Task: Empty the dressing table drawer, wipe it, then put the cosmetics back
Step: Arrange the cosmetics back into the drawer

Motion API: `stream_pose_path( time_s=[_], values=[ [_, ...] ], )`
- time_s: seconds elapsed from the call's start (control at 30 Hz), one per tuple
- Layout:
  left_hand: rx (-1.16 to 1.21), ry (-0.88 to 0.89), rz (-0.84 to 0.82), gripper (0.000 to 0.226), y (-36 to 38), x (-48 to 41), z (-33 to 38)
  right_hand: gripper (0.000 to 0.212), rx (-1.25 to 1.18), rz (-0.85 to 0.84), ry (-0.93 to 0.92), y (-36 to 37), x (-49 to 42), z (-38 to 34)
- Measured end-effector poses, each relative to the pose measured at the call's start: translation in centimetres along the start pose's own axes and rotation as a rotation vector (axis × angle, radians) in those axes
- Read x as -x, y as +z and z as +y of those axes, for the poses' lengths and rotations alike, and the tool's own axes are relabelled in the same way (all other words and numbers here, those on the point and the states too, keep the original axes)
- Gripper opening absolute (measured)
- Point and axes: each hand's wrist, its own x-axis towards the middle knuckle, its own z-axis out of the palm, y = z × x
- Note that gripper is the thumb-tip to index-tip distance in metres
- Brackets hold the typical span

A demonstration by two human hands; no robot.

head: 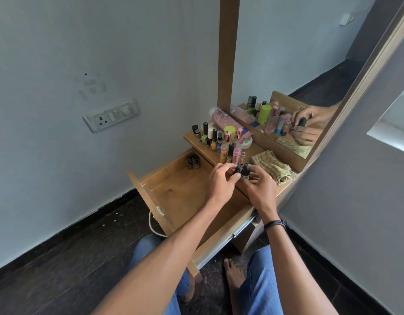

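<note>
- The drawer (180,194) is pulled well out toward the person's knees. Its wooden floor is bare except for two small dark jars (192,162) standing upright in the far left corner.
- Both hands meet above the drawer's far right part, at the front edge of the table top (257,148). The left hand (220,181) pinches a small dark-capped bottle (238,168) between thumb and fingers. The right hand (261,188) curls round a second bottle (245,171) of the same kind, which touches the first.
- I cannot tell whether these two bottles are coming out of the drawer or going back in. Most of the cosmetics (219,138) stand on the table top, so the drawer is probably either almost emptied or barely refilled.
- To do this step well, I would take one bottle in each hand, grip the glass body rather than the cap, and keep both upright. The tall tubes just behind the fingers look easy to knock over, so the hands should come away low and slowly.
- The cosmetics crowd the left half of the table top, from its front edge back to the rear left corner.
- A folded cloth (271,167) lies at the right end of the table top, near the right hand and touched by neither hand. It is well placed for the wiping.
- The mirror (287,64) rises from the back edge and reflects both hands.
</note>
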Motion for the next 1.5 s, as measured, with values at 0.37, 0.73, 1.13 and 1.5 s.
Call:
stream_pose_path(
  time_s=[0.37, 0.73, 1.13, 1.5],
  values=[
    [-0.038, -0.067, 0.107, 0.02, -4.9, 2.0, -3.5, 0.028, -0.015, -0.124, -0.085, 3.4, 2.6, -1.7],
    [-0.327, -0.348, 0.126, 0.013, -7.7, 1.9, -8.3, 0.03, 0.116, -0.302, -0.069, 9.1, 5.0, -0.6],
    [-1.05, -0.228, 0.023, 0.014, -12.2, 0.2, -9.7, 0.015, 0.191, -0.464, -0.054, 12.6, 3.2, -2.1],
    [-1.129, -0.345, 0.05, 0.019, -15.0, -1.0, -11.4, 0.012, 0.221, -0.526, -0.048, 15.9, 2.8, -2.0]
  ],
)
